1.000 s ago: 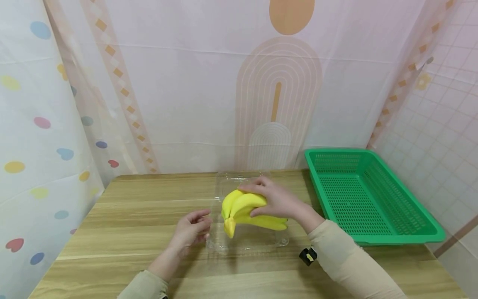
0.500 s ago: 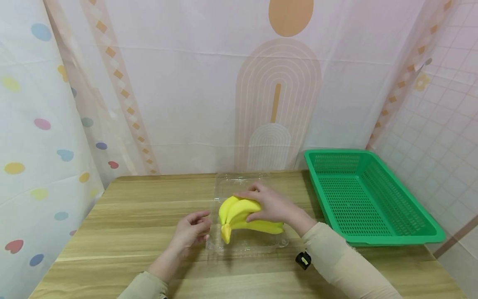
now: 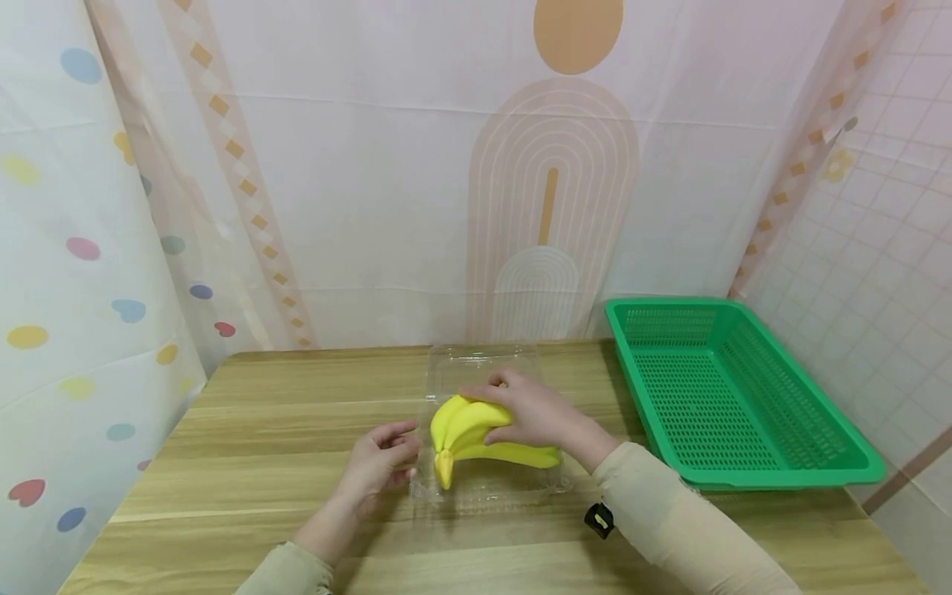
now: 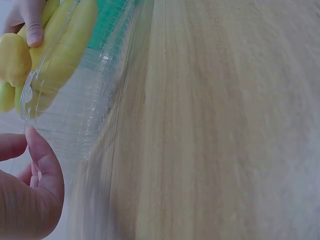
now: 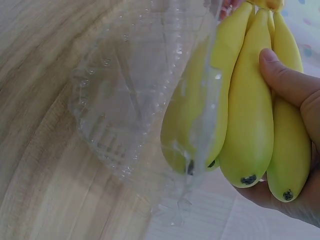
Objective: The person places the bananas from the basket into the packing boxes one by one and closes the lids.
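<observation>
A bunch of yellow bananas point(image 3: 468, 426) is gripped from above by my right hand point(image 3: 534, 413), its thumb lying along one banana in the right wrist view. The bunch is over the clear plastic clamshell container point(image 3: 497, 496), and its stem end points left and toward me. Part of the bunch shows through the container's clear wall point(image 5: 125, 85). My left hand point(image 3: 378, 464) is at the container's left side. In the left wrist view, the thumb and a finger of the left hand point(image 4: 32, 195) pinch the container's rim. The right hand's fingers behind the bananas are mostly hidden.
A green perforated plastic basket point(image 3: 706, 405) stands at the right of the wooden table point(image 3: 283, 438). Behind the table hangs a patterned curtain point(image 3: 372, 182). The container's raised lid point(image 3: 479, 364) reaches toward the table's back edge.
My right hand has lowered the bananas toward the container and shifted them slightly left and toward me. My left hand has stayed at the container's left side.
</observation>
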Demonstrator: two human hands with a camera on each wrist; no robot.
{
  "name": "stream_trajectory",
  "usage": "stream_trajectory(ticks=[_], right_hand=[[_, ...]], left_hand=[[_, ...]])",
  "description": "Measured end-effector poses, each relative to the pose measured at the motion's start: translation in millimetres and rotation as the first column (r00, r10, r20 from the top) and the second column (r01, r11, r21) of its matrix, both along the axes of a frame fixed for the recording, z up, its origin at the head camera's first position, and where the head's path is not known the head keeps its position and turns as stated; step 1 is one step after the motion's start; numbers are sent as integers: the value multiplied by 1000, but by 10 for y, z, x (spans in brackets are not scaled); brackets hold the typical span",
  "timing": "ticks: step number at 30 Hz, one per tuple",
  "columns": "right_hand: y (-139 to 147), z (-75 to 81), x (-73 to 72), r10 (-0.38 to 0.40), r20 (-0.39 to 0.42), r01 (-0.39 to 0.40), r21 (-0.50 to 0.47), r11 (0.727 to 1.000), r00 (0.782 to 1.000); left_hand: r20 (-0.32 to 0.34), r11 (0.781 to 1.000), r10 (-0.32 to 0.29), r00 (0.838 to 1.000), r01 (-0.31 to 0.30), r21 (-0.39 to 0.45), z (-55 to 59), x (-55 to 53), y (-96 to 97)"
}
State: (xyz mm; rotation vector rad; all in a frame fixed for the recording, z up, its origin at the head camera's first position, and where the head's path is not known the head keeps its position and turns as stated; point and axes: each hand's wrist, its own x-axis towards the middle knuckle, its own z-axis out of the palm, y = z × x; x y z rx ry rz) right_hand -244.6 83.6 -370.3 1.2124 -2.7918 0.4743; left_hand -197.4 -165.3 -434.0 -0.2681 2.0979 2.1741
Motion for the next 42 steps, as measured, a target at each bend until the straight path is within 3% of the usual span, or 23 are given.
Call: stream_trajectory(ticks=[12,42], right_hand=[[-48,-32,53,10,-44,-8,51,999,999],[-83,-170,17,-29,-68,36,111,993,997]], left_hand=[[-2,1000,-14,1000,14,-5,21,11,-8],[-5,1000,6,1000,-6,-22,-1,-5,8]])
